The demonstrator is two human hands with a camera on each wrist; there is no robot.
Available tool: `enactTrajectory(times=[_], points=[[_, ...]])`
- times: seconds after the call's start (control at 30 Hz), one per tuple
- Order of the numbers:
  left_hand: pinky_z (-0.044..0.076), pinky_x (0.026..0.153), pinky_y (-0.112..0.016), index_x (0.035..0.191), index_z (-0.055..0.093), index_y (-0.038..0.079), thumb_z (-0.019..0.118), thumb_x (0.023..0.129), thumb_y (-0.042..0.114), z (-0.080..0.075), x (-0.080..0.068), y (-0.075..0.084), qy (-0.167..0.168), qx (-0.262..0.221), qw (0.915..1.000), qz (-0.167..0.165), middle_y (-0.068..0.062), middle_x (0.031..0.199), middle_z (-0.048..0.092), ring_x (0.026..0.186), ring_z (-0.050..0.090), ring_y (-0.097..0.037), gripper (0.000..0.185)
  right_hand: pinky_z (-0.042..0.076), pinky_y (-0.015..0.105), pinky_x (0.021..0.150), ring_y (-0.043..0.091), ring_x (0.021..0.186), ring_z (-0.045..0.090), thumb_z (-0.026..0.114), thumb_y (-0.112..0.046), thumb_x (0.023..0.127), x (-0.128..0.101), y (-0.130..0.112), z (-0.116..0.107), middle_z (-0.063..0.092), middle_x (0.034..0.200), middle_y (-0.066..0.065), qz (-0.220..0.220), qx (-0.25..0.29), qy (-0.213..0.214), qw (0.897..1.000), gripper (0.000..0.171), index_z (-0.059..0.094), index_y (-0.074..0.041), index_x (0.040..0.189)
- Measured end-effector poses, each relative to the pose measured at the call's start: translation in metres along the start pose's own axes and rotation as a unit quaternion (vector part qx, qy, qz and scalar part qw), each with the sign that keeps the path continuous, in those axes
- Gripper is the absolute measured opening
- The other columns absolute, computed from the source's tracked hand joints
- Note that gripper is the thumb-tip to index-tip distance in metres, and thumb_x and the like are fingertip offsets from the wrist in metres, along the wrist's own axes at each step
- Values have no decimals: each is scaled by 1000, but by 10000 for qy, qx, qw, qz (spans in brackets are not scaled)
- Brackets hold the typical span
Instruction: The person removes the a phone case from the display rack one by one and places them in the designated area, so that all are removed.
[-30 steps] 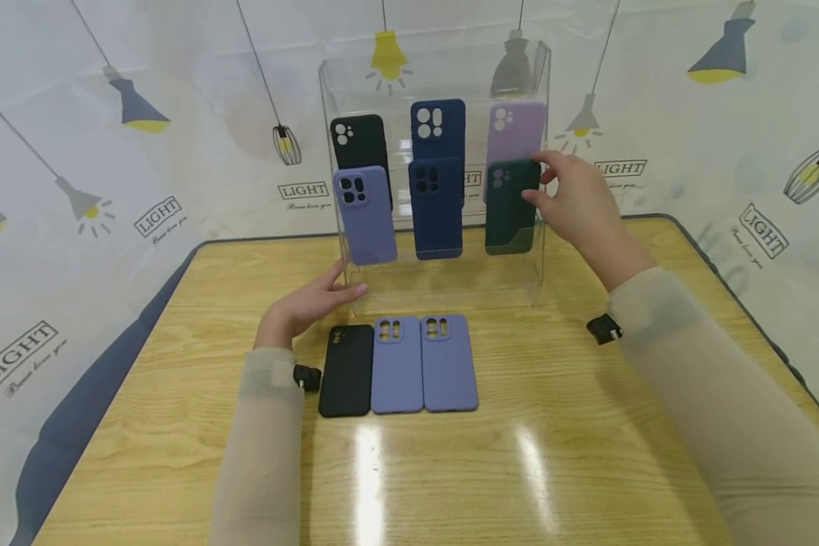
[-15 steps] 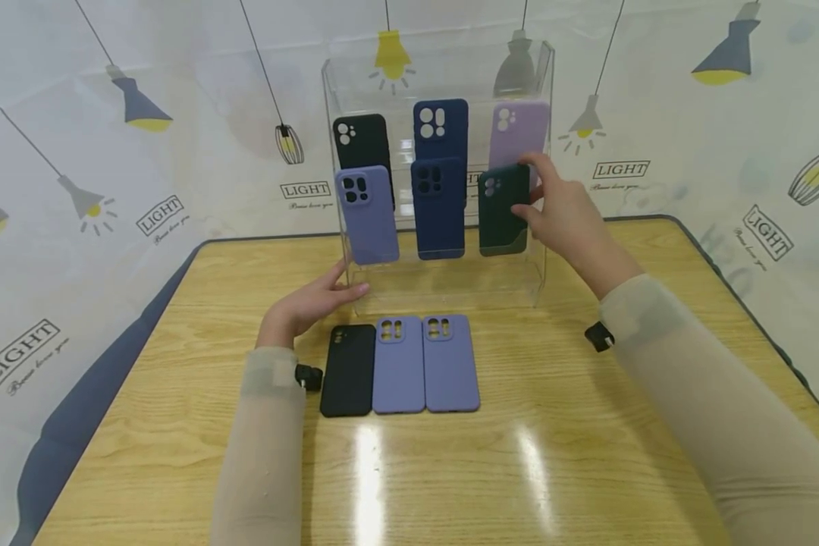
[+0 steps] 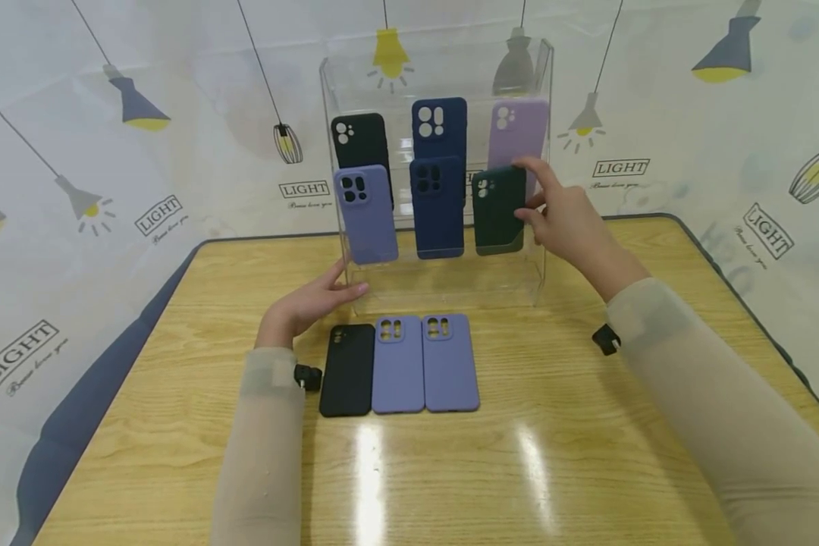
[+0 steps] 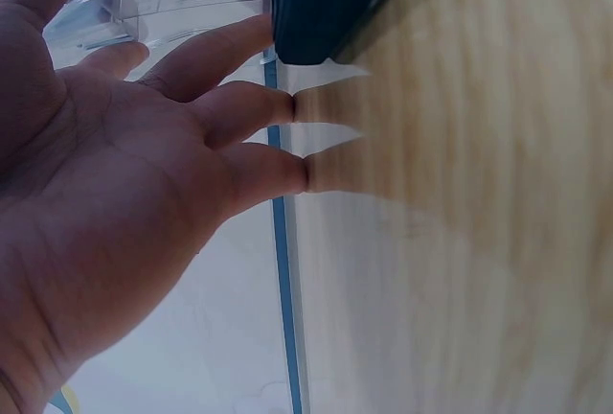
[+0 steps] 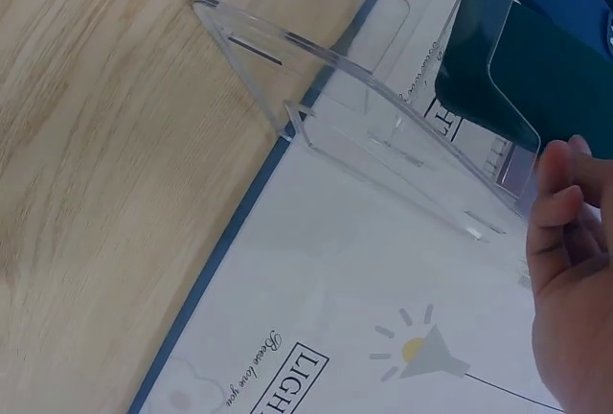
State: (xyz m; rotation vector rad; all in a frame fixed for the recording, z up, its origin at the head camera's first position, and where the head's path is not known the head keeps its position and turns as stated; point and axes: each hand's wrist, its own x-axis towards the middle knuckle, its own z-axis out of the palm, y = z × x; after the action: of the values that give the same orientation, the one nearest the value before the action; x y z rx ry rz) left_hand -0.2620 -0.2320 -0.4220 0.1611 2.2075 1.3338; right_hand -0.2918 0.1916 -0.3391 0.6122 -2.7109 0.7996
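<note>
A clear acrylic display stand (image 3: 444, 284) stands on the table, with phone cases in two rows. At its lower right, my right hand (image 3: 573, 227) pinches a dark green phone case (image 3: 500, 214) by its right edge, fingers at the top corner and thumb lower down. The right wrist view shows the same green case (image 5: 541, 79) behind the stand's clear front lip. My left hand (image 3: 314, 302) lies at the stand's lower left side, thumb extended along the front. In the left wrist view the left hand's fingers (image 4: 254, 112) are spread and fairly straight.
A lilac case (image 3: 519, 133) is behind the green one. Two navy cases (image 3: 438, 220), a black case (image 3: 362, 140) and a periwinkle case (image 3: 367, 224) fill the other places. On the table lie a black case (image 3: 346, 371) and two periwinkle cases (image 3: 399, 371).
The dark green case has shifted left and slightly down in its slot, away from the stand's right side, with my right hand on it. My left hand has stayed in place.
</note>
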Motion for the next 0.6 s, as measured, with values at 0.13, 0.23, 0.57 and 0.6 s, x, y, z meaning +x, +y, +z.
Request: enactTrajectory(times=[0.13, 0.23, 0.57, 0.6], points=[[9, 134, -67, 168, -9, 50, 59, 105, 58, 1, 0, 1, 4, 11, 10000, -20, -14, 180, 12, 167, 16, -40, 93, 53, 35, 56, 33, 74, 77, 63, -6, 107, 0, 3, 2, 78, 108, 23, -355, -29, 105, 9993, 65, 32, -27, 160], [9, 134, -67, 168, -10, 49, 58, 107, 56, 2, -1, 1, 25, 26, 10000, -42, -16, 180, 13, 167, 16, -40, 92, 50, 30, 55, 31, 72, 76, 63, -3, 105, 2, 3, 1, 79, 105, 21, -682, -119, 262, 9973, 62, 35, -24, 157], [10, 134, -66, 168, -10, 49, 59, 106, 57, 2, 1, 0, 44, 32, 10000, 12, -16, 180, 12, 166, 16, -40, 93, 41, 26, 51, 34, 66, 74, 60, -1, 106, 4, -7, -19, 79, 102, 25, -1187, -190, 885, 9888, 56, 38, -23, 152], [10, 134, -66, 168, -10, 49, 60, 105, 57, 2, 1, 0, 40, 23, 10000, 19, -16, 180, 12, 167, 16, -40, 94, 40, 26, 51, 35, 68, 75, 59, 0, 106, 4, -9, -22, 79, 102, 26, -1207, -172, 906, 9884, 56, 38, -23, 153]])
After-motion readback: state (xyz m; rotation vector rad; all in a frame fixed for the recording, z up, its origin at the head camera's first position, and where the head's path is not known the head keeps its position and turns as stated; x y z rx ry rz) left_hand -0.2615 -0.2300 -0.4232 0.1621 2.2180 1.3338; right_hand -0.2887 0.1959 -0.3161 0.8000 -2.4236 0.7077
